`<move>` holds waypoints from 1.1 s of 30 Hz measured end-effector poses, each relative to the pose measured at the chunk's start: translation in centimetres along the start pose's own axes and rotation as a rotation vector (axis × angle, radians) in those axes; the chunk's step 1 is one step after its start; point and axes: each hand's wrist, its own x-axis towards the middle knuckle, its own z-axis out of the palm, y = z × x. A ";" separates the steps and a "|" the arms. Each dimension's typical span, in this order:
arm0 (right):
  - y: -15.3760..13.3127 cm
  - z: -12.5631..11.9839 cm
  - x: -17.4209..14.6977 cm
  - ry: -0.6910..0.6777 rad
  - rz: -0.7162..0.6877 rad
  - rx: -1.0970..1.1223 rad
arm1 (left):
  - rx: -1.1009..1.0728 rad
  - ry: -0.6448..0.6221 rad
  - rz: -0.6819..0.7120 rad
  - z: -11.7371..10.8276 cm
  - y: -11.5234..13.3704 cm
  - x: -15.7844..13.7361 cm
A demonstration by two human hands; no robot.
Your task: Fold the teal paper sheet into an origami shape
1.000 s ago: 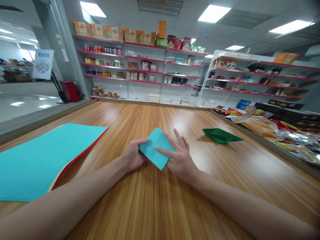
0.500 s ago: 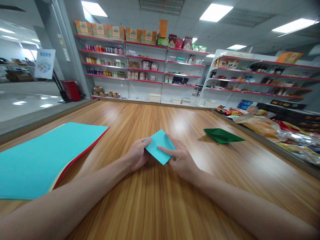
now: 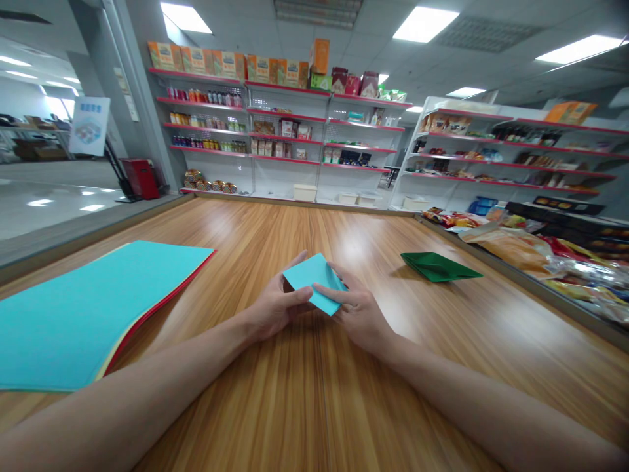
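Note:
A small folded piece of light blue paper (image 3: 310,270) is held between both hands above the wooden table (image 3: 304,406). My left hand (image 3: 276,305) grips its left side, thumb on top near the lower edge and fingers behind. On the right side, my right hand (image 3: 361,311) pinches the paper, with a finger lying across its face and others underneath. The fingers beneath the paper are mostly hidden. A folded green paper piece (image 3: 441,267) rests on the table to the right, touched by neither hand.
Large blue sheets (image 3: 105,308) lie stacked at the left, with yellow and red edges showing beneath. Packaged snacks (image 3: 531,252) are heaped beyond the table's right border. Behind the table stand shelves (image 3: 287,121) of boxes and bottles.
My left thumb has shifted from the paper's upper left edge down to its lower edge, and left fingers now show behind it. The paper has tilted slightly; my right hand stays nearly in place.

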 end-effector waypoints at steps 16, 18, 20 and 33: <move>0.0 0.2 0.0 0.029 -0.039 0.045 | -0.063 0.134 -0.056 0.2 -0.2 0.8; 0.0 0.2 0.0 0.031 -0.041 0.064 | -0.072 0.115 -0.048 0.0 -0.2 0.8; 0.0 0.3 0.1 0.037 -0.036 0.078 | -0.085 0.098 -0.053 0.0 -0.1 0.8; -0.5 0.0 0.1 0.029 -0.015 0.100 | 0.058 -0.010 0.015 0.1 0.1 -0.2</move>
